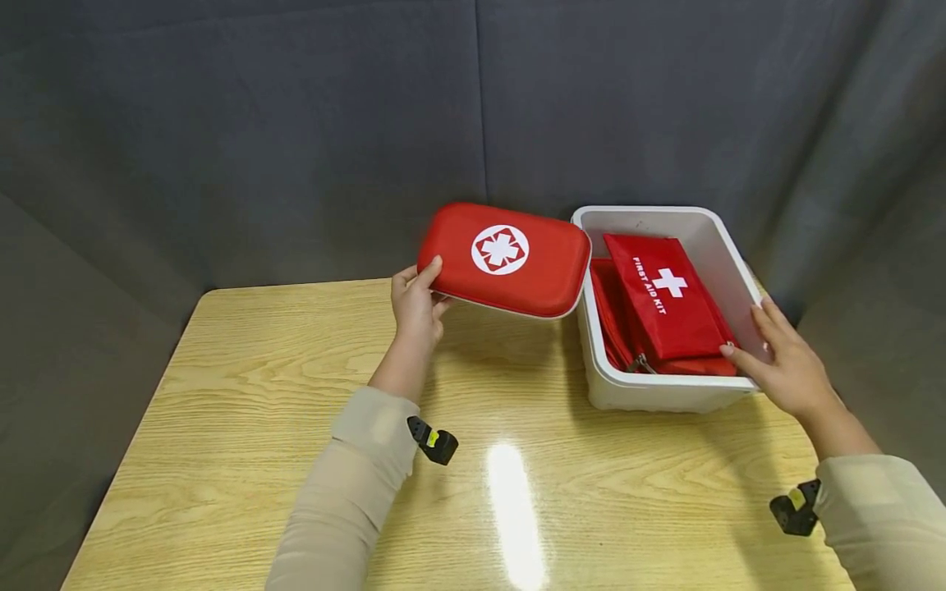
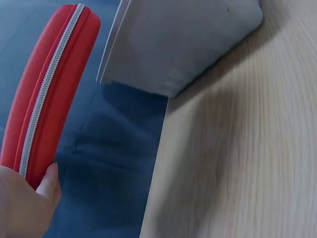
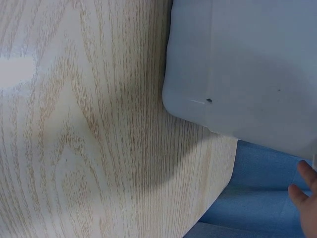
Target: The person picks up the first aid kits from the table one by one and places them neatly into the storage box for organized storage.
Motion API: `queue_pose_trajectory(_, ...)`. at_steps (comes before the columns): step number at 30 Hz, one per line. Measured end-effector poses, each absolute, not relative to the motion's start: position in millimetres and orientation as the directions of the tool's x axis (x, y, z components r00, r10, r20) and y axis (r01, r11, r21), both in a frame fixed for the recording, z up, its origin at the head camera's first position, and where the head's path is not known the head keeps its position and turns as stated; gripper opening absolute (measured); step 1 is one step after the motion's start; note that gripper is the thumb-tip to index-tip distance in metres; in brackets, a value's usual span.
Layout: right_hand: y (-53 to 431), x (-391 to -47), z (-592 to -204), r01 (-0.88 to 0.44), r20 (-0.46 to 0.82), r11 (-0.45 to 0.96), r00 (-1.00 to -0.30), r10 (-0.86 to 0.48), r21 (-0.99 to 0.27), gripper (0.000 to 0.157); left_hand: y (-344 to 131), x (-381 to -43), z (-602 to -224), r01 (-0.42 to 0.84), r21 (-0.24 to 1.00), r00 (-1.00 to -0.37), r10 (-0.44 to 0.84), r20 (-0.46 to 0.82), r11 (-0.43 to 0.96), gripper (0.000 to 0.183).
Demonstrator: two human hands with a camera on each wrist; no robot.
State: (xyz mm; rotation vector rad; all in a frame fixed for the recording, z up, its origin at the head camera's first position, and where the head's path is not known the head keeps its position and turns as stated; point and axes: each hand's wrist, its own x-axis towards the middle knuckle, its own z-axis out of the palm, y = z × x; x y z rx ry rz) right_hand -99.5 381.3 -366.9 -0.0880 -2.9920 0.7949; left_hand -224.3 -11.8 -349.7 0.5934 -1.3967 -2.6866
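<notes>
My left hand [image 1: 417, 308] grips the left end of a flat red zippered first aid case [image 1: 543, 263] with a round white emblem, thumb on top and fingers beneath. The case is tilted above the table, its right end beside the rim of a white plastic bin [image 1: 668, 398]. In the left wrist view, the zipper side of the case shows above the hand. My right hand [image 1: 794, 369] rests at the bin's front right corner with its fingers spread. Inside the bin lies a red first aid pouch [image 1: 658, 308] with a white cross, on top of other red fabric items [image 1: 609, 312].
The bin stands at the back right of a wood-grain table [image 1: 296, 361]. A dark grey curtain [image 1: 296, 148] hangs behind the table and along its sides. Each sleeve carries a small black wrist camera [image 1: 436, 443].
</notes>
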Motion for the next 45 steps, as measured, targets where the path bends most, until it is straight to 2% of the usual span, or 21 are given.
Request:
queue_pose_trajectory(27, 381.0, -101.8, -366.5, 0.045, 0.019, 0.868, -0.998, 0.063, -0.494, 0.075, 39.0, -219.5, -340.9, -0.133, 0.842, -0.968, -0.114, -0.223, -0.523, 0.036)
queue_pose_trajectory(34, 380.5, -102.8, -366.7, 0.052, 0.008, 0.869, -0.998, 0.064, -0.492, 0.076, 52.8, -222.5, -335.6, -0.103, 0.873, -0.984, -0.083, -0.161, -0.476, 0.034)
queue_pose_trajectory(45, 384.3, -104.4, -368.5, 0.032, 0.024, 0.864, -0.998, 0.05, -0.502, 0.072, 69.6, -230.5, -334.6, -0.125, 0.922, -0.989, -0.029, -0.145, -0.367, 0.032)
